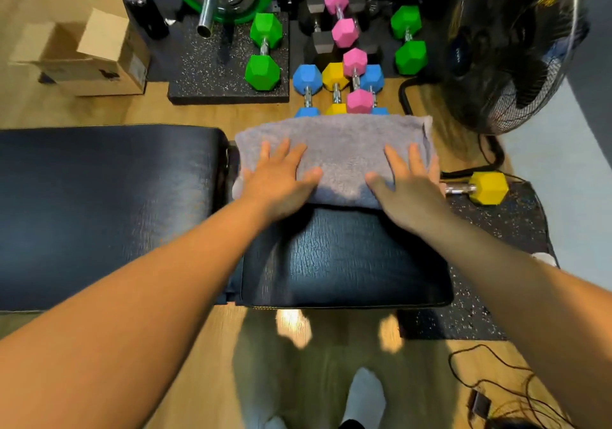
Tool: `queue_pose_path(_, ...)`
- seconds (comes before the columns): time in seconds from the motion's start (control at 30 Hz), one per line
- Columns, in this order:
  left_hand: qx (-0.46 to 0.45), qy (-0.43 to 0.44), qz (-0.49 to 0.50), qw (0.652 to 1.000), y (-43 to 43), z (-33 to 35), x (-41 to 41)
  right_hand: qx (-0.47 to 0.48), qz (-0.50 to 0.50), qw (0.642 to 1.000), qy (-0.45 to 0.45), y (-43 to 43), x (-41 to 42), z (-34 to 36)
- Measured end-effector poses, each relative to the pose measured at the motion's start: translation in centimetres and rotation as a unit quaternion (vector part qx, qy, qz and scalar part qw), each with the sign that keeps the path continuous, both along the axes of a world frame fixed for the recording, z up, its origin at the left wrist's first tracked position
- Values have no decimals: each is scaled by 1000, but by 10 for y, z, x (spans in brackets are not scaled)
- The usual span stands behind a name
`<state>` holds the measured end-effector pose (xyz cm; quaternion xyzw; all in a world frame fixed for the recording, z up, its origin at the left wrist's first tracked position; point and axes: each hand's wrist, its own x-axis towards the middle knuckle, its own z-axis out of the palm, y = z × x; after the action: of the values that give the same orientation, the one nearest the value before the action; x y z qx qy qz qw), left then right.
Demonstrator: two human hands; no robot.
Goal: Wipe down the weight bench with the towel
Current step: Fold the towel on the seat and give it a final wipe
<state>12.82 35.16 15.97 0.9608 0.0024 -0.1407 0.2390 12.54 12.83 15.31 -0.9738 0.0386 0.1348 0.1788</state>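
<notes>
Left hand (280, 180), right hand (409, 190): flat, fingers spread, pressing soft, limp towel (341, 143) onto seat pad (344, 256); likely best palm-driven.

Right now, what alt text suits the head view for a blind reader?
The left hand and right hand press flat on a grey towel lying over the far edge of a black weight bench. Coloured dumbbells and a fan stand beyond.
</notes>
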Motion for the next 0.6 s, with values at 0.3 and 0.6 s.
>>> queue_pose_path(0.3,160,-59,-52,984,-40,12,-73,-29,62,995,-74,-3,34,-8)
queue_pose_path(0.6,68,-136,59,987,-51,-20,-185,-1,374,927,2,53,-17,15)
